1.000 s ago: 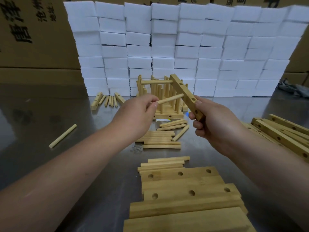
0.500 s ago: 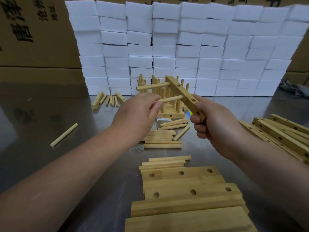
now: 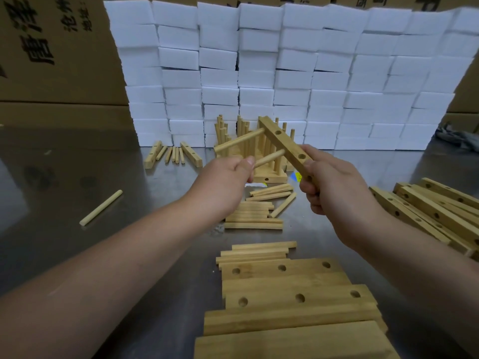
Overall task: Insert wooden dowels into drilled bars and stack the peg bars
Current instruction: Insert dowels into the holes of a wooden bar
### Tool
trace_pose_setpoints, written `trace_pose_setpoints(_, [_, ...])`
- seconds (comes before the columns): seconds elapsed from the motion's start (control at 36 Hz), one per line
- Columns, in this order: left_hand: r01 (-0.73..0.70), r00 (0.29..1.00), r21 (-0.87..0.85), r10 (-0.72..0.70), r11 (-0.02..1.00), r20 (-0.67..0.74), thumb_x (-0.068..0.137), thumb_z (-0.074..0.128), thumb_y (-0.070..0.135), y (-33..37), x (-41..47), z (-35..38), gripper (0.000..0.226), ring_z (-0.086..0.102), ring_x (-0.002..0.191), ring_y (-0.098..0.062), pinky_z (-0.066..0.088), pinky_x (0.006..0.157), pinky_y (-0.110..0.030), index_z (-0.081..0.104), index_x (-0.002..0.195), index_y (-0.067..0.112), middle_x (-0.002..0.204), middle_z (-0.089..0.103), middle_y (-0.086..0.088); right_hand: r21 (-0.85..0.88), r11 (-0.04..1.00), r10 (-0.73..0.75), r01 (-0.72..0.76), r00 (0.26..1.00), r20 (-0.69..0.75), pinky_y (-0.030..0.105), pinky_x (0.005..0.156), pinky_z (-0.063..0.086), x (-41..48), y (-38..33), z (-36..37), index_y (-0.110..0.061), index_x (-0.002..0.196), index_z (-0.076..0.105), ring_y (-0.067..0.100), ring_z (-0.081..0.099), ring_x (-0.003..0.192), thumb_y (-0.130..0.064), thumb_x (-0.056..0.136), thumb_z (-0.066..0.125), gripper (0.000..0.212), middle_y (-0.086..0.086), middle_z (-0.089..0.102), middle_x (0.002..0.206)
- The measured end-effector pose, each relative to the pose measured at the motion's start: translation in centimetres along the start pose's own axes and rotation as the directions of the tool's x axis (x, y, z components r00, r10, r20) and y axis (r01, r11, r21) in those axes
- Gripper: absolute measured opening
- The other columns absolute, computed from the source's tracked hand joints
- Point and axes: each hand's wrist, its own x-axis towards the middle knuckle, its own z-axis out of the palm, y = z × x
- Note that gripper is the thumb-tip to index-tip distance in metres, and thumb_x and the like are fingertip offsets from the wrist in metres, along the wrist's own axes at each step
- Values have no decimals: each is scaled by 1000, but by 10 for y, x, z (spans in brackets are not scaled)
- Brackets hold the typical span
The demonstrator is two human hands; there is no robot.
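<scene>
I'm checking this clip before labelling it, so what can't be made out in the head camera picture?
Head view:
Dowel tip: the held bar hides how deep it sits.
Left hand: its back hides the fingers' grip.
Finished peg bars: count hidden behind both hands.
Blue-and-yellow item: mostly behind the right hand, too small.
Drilled bars at right: cut off by the frame edge.

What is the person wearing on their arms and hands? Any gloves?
Nothing at all. The left hand and the right hand are bare, with no gloves, rings or watch showing. The left forearm and right forearm are bare too; no sleeves reach into view.
</scene>
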Motion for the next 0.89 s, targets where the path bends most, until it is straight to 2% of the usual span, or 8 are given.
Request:
trace_pose_setpoints(0.08, [19,999,-8,-19,1000,28,96,40,38,0,3,-2,43,30,32,-3,26,46,-24,53,58,21,35,35,13,-6,1000,12,-12,1000,9,27,54,27,-2,-1,0,-54,71,66,2,33,44,-17,95,34,54,-12,37,50])
trace_pose_setpoints(0.19, [-11,1000,27,11,1000,28,96,38,38,-2,2,-3,40,32,32,-2,27,42,-21,59,66,22,36,37,14,23,998,51,-52,999,19,25,51,26,-1,-1,2,-38,83,65,5,32,44,-19,96,35,38,-9,39,52])
trace_pose_setpoints(0.36, [100,995,-58,-100,993,4,96,26,49,-5,7,-7,31,48,57,-11,36,58,-28,51,87,33,72,55,5,78,988,141,-136,988,-66,24,51,32,0,7,8,-38,91,57,5,37,46,-24,99,35,28,-6,45,61])
trace_pose_setpoints(0.42, [118,992,67,-120,991,38,95,32,44,-7,7,-9,29,52,62,-12,38,59,-28,56,90,27,76,59,3,151,967,222,-204,968,-119,24,49,32,3,8,6,-33,91,56,9,35,49,-24,100,34,25,-2,45,64])
trace_pose_setpoints(0.47, [36,986,297,-82,954,145,91,42,40,-10,6,-10,32,58,67,-15,45,61,-28,64,88,17,80,65,0,245,931,314,-272,938,-151,21,45,32,7,8,2,-30,88,54,10,35,47,-23,100,34,24,-1,46,63])
trace_pose_setpoints(0.58, [-130,921,553,-106,823,375,82,62,39,-6,-3,-4,14,61,72,-3,53,66,-25,70,77,29,76,66,15,312,888,400,-339,903,-156,20,41,33,12,11,2,-28,98,55,10,37,45,-22,99,34,22,-1,47,61])
trace_pose_setpoints(0.72, [-296,858,664,-115,686,501,79,67,40,-8,-6,0,9,54,73,0,46,62,-22,66,78,31,74,59,16,314,882,409,-351,901,-142,21,41,34,12,14,6,-26,113,53,10,38,45,-24,100,34,23,-1,48,61])
trace_pose_setpoints(0.89, [-337,880,675,-35,656,474,83,63,38,-16,-2,2,16,42,74,-6,30,55,-19,56,96,31,75,44,16,344,871,415,-352,900,-131,22,42,34,11,14,7,-22,119,53,11,38,45,-23,100,35,26,0,48,60])
